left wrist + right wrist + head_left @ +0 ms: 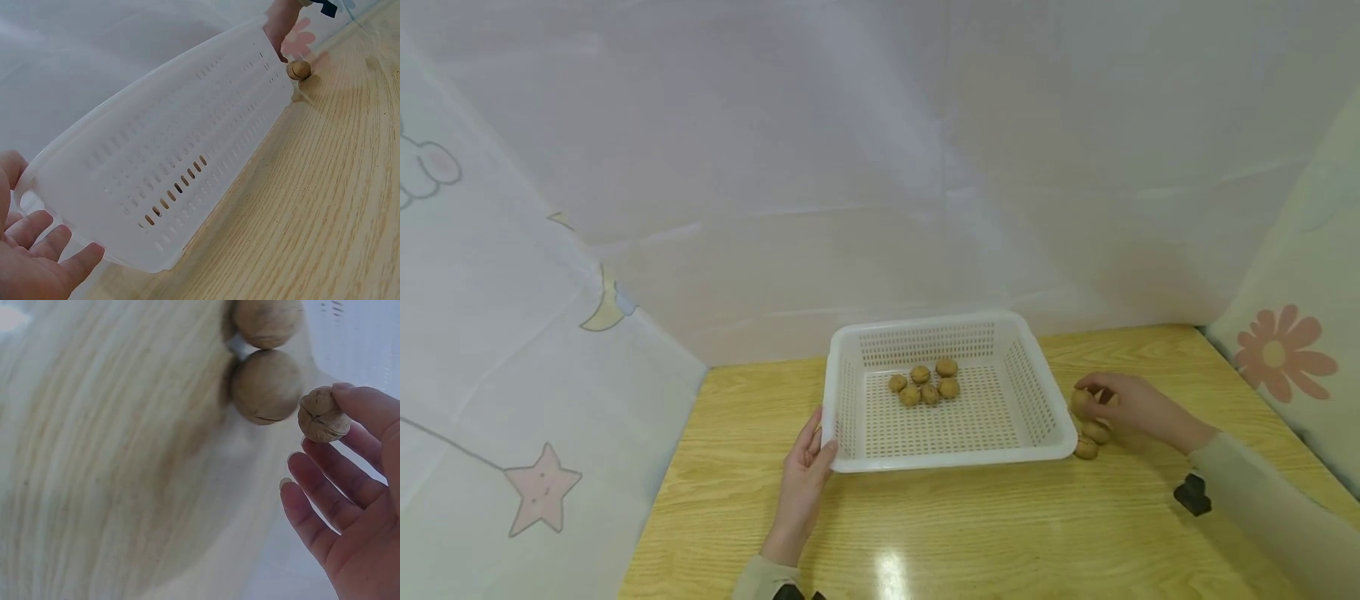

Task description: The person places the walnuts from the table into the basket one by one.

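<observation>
A white plastic basket [951, 461] with slotted walls stands on the table, several walnuts [929, 393] grouped on its floor. At its left end my left hand [806, 477] grips the rim, thumb over the top and fingers against the outer wall [119, 181]. Beyond the opposite end, my right hand [1131, 406] pinches one walnut [323, 415] between thumb and fingers, just above the tabletop. Two more walnuts [267, 386] lie on the wood close to that hand, by the basket's right corner.
The wood-grain table [940, 533] reaches back to a pale cloth backdrop [880, 167]. Printed cloth hangs at both sides, with a star [544, 490] on the left and a flower [1285, 353] on the right. A black device [1192, 494] is at the right sleeve.
</observation>
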The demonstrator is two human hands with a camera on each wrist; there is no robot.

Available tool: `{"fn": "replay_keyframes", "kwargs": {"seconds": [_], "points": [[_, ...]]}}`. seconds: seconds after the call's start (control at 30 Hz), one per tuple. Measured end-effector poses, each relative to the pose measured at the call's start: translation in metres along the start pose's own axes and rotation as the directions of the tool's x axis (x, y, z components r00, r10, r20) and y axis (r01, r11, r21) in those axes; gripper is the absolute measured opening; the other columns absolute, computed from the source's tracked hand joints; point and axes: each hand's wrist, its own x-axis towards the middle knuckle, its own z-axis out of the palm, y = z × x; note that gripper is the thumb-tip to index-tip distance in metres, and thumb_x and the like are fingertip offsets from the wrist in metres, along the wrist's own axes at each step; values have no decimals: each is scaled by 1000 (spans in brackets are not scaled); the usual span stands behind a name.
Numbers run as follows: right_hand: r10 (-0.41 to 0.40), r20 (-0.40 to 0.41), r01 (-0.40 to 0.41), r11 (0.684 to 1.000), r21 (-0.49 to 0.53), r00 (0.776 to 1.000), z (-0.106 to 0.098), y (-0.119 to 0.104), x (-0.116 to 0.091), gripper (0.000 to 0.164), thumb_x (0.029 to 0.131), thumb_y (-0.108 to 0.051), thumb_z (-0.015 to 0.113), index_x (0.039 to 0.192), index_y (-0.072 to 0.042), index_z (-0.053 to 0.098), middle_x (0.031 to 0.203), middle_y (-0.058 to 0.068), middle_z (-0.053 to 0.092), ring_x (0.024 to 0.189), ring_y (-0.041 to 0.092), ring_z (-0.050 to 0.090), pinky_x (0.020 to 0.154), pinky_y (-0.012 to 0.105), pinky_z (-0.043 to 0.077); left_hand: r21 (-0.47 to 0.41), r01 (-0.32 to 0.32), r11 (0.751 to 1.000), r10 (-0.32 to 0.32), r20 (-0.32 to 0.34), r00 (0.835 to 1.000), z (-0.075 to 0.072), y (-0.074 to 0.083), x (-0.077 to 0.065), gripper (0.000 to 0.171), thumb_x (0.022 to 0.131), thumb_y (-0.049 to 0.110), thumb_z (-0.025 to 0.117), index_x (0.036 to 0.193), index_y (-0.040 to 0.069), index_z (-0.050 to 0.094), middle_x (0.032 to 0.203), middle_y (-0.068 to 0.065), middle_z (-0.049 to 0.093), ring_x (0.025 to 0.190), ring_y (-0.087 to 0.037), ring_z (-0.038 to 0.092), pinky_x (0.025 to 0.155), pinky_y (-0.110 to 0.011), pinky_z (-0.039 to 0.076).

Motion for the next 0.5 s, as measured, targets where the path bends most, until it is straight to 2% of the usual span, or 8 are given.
{"fn": "replay_keyframes", "kwargs": {"seconds": [0.13, 0.3, 0.5], "points": [[-41, -41, 40, 999, -31, 998, -7, -5, -2, 34, 99, -23, 73, 125, -2, 69, 107, 1, 72, 90, 12, 63, 67, 27, 54, 13, -3, 1000, 3, 5, 1000, 0, 1, 0, 70, 109, 13, 55, 166, 4, 15, 168, -19, 30, 150, -36, 37, 112, -37, 46], [-43, -59, 40, 998, -48, 997, -18, -18, -6, 35, 101, -28, 71, 127, -5, 70, 114, 4, 72, 94, 16, 64, 70, 31, 55, 24, -13, 1000, 13, 13, 1000, 0, 1, 0, 70, 109, 12, 54, 166, 2, 14, 167, -23, 27, 150, -41, 33, 114, -41, 43], [-79, -97, 73, 995, -62, 992, -34, -39, -7, 35, 101, -27, 72, 127, -5, 70, 118, 6, 72, 95, 19, 65, 71, 30, 55, -3, 19, 1000, -19, -7, 1000, 1, 4, 0, 68, 109, 11, 54, 166, 7, 19, 167, -18, 30, 150, -37, 35, 116, -45, 40]]}}
